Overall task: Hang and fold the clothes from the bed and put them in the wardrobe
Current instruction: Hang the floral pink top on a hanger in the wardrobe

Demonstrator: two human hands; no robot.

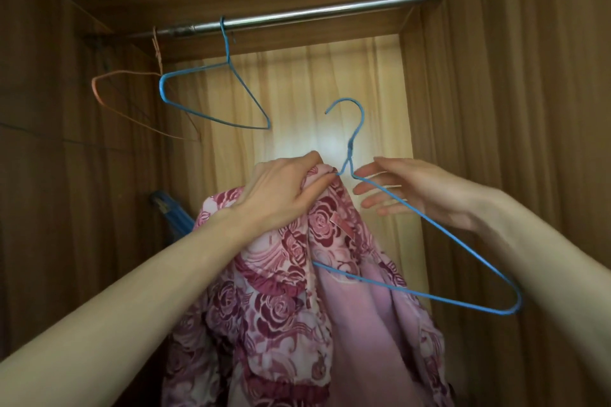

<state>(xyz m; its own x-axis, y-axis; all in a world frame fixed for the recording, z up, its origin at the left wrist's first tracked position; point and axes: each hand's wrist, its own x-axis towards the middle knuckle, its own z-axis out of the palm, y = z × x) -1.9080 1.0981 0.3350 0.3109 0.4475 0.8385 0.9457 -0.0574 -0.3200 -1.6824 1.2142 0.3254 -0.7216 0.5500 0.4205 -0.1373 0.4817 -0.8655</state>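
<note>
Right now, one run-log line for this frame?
left hand grips floral garment | right hand open behind blue hanger | rail not reached

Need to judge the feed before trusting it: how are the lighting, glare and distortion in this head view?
Head view: the curtain is backlit, blown out behind the held hanger; wardrobe sides dim; glare streak on the rod; wide-angle bending at the edges; hands and garment fairly sharp.
</note>
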